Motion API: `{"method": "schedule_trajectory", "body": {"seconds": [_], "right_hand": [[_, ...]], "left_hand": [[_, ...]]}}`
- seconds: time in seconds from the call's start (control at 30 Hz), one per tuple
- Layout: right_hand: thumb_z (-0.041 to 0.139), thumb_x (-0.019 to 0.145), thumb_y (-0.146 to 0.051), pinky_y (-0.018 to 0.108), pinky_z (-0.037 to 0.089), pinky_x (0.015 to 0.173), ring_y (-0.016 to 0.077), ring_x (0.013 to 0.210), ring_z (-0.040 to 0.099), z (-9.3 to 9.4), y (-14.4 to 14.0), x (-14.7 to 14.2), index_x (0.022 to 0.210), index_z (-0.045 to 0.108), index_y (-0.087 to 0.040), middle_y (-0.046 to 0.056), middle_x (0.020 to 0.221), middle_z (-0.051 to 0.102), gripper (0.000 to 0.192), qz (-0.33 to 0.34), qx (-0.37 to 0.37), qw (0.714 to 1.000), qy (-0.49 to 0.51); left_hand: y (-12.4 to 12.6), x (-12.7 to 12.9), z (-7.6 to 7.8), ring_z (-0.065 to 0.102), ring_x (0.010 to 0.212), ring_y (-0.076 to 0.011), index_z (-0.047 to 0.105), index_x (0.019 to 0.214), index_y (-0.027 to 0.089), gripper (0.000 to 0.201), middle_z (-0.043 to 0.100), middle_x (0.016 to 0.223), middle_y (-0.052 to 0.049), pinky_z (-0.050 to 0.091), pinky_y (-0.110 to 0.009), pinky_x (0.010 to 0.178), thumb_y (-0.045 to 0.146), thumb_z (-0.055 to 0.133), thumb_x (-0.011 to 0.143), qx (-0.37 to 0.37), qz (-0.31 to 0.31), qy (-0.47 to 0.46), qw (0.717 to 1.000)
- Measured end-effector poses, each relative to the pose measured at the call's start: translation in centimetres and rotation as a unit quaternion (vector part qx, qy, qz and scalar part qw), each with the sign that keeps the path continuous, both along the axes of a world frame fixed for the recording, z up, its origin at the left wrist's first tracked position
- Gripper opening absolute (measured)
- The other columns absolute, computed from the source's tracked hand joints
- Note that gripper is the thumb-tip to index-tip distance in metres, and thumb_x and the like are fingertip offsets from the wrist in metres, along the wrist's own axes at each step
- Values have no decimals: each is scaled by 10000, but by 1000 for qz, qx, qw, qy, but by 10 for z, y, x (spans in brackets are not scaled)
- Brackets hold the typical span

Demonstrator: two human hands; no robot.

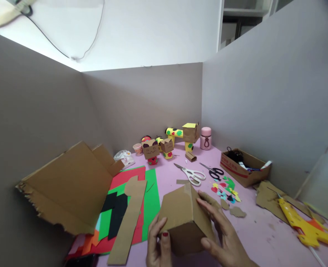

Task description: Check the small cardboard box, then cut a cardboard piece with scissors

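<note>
A plain brown cardboard box (177,207) is held between both hands at the near middle of the table, tilted with one corner toward me. My left hand (160,243) grips its lower left side, thumb on the near face and fingers along the left edge. On the right, my right hand (222,233) presses against the box's right side with its fingers and thumb. White-handled scissors (193,175) lie just beyond the box, beside a thin cardboard strip (182,181). Black-handled scissors (214,172) rest farther right.
Coloured paper sheets (153,185), a cardboard strip (127,226) and a large cardboard piece (69,185) occupy the left. Paper cutouts (226,189), a supply box (244,168) and a yellow glue gun (300,222) lie right. Cardboard animal figures (151,150) and a pink bottle (206,139) stand behind.
</note>
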State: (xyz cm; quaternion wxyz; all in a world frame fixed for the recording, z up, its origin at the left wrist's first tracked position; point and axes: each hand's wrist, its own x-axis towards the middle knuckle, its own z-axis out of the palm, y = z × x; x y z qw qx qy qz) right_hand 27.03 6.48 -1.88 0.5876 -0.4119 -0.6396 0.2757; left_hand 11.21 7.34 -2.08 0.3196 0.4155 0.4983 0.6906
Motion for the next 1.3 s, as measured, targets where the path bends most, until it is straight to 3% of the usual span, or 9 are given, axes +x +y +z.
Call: {"method": "schedule_trajectory", "body": {"seconds": [0.27, 0.43, 0.53, 0.63, 0.7, 0.8, 1.07, 1.3], "right_hand": [[607, 746, -645, 482, 269, 1110, 316, 1398, 220, 0, 0, -1, 1353, 395, -421, 23, 1519, 260, 680, -15, 18, 1000, -20], [617, 792, -549, 480, 239, 1123, 303, 1396, 227, -5, 2, -2, 1362, 389, -370, 49, 1504, 295, 639, 8, -43, 998, 37], [612, 801, -527, 433, 333, 1082, 290, 1351, 328, -5, 4, 0, 1324, 429, -355, 51, 1455, 385, 580, 12, -93, 990, 110], [601, 821, -497, 370, 453, 979, 271, 1290, 429, -7, 8, 2, 1272, 484, -335, 53, 1362, 521, 493, 26, -144, 971, 192], [620, 803, -498, 378, 459, 969, 278, 1257, 466, -9, 11, 2, 1239, 530, -305, 60, 1313, 577, 485, 13, -165, 957, 238], [649, 772, -506, 399, 459, 963, 295, 1213, 506, -10, 14, 1, 1215, 568, -272, 73, 1316, 580, 508, -13, -182, 939, 292], [656, 767, -523, 390, 475, 948, 290, 1209, 515, -7, 16, 0, 1201, 573, -265, 66, 1329, 574, 512, -6, -209, 927, 311], [602, 781, -594, 427, 369, 1050, 292, 1289, 431, -9, 11, -3, 1220, 557, -269, 65, 1352, 552, 548, -11, -222, 926, 306]], "left_hand": [[3, 3, -5, 555, 1126, -200, 687, 881, 270, 407, 637, 1160, -24, 436, -249, 914, 630, 609, 707, -36, -18, -71, 997], [3, 2, -3, 597, 1098, -230, 662, 967, 228, 498, 653, 1161, -70, 499, -280, 874, 640, 616, 693, -52, -44, -62, 996], [2, 2, -2, 608, 1100, -212, 596, 1113, 224, 538, 651, 1208, -80, 517, -253, 861, 601, 611, 730, -53, -81, -105, 990], [0, 4, -5, 621, 1076, -203, 568, 1191, 212, 569, 636, 1237, -102, 525, -224, 833, 575, 602, 755, -41, -113, -69, 990], [-2, 6, -10, 628, 1051, -219, 541, 1249, 227, 594, 593, 1294, -110, 533, -251, 824, 574, 582, 769, -23, -137, -32, 990], [-3, 9, -20, 541, 1181, -263, 491, 1311, 266, 650, 483, 1409, -96, 474, -307, 950, 579, 594, 751, 21, -148, 21, 988], [-1, 7, -30, 481, 1240, -300, 416, 1365, 282, 732, 490, 1378, -117, 429, -377, 1003, 612, 585, 733, 22, -149, 101, 983], [1, 6, -29, 503, 1195, -280, 446, 1345, 290, 670, 475, 1412, -87, 422, -359, 978, 629, 513, 771, 46, -111, 138, 983]]}}
